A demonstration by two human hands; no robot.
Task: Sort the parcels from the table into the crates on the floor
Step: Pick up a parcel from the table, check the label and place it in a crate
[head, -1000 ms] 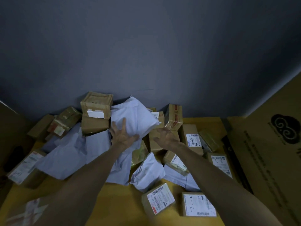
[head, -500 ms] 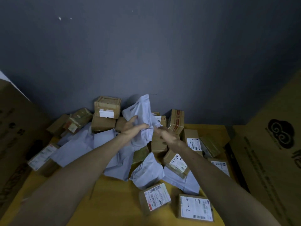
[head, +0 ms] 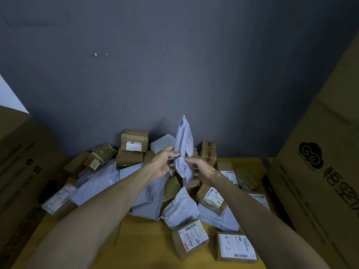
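Observation:
A pale grey plastic mailer bag (head: 184,144) stands upright above the parcel heap, held between both hands. My left hand (head: 163,165) pinches its left edge and my right hand (head: 202,168) grips its lower right side. Below lies a pile of more grey mailers (head: 108,183) and small brown cardboard boxes (head: 134,139) on the yellow table (head: 139,241). Two labelled boxes (head: 191,238) sit near the front. No crates are in view.
A dark grey wall rises right behind the pile. A tall cardboard carton (head: 322,181) with a cloud logo stands at the right edge of the table, and another large carton (head: 21,171) at the left.
Both hands took hold of the grey mailer on the pile and lifted it upright. The view shifted upward and a little left.

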